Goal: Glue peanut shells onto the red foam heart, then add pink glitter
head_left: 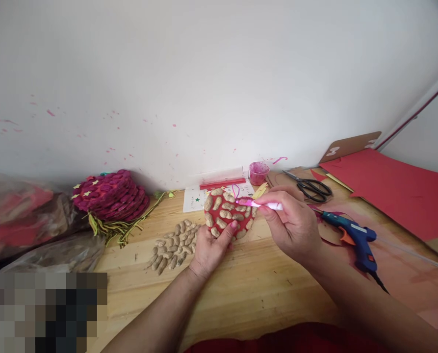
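My left hand (212, 247) grips the lower edge of a red round card (216, 214) with unshelled peanuts stuck over its face, thumb on the front. A pink loop rises from the card's top edge. In my right hand (293, 223) is a paintbrush (272, 206) with a white handle, pinched between thumb and fingers. Its pink-stained head points left, over the upper right peanuts; whether it touches them I cannot tell. Left of the card, loose peanuts (170, 245) lie on the wooden table (241, 294).
Finished magenta discs with yellow tassels (112, 196) are stacked at left, beside plastic bags (23, 220). A cup of pink paint (259, 172) stands by the wall. On the right lie black scissors (312, 189), a blue glue gun (356, 238) and red card sheets (395, 181).
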